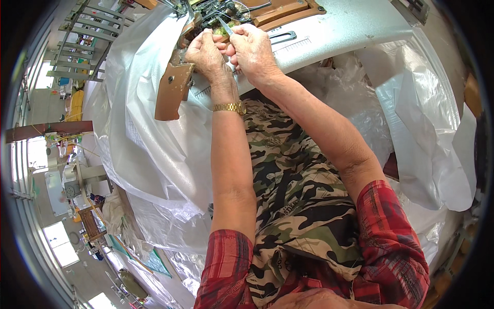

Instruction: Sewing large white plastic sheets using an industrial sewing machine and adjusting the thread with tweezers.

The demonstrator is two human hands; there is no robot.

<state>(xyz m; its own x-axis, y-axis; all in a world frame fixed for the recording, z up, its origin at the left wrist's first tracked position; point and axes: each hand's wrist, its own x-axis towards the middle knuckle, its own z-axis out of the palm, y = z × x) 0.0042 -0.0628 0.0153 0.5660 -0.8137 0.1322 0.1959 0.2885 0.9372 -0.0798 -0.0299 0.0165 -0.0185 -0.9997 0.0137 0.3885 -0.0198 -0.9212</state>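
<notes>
My right hand (253,55) grips slim metal tweezers (224,26), their narrow end pointing up and left into a dark mechanism (208,15) that looks like the working head of a sewing machine. Beside it, my left hand (207,54) is closed in a pinch close to the tool; whatever its fingertips hold is hidden. Yellow-green fuzz (221,32) shows behind the fingers. A gold watch (229,107) circles my left wrist. Brown covers (283,13) lie to the right of the mechanism.
The pale worktop (339,36) carries ruler markings along its near edge. A brown panel (172,92) juts out left of my left hand. White plastic sheeting (139,103) drapes down the left side, with more clear plastic (345,92) below the worktop. Slatted metal racks (92,31) stand far left.
</notes>
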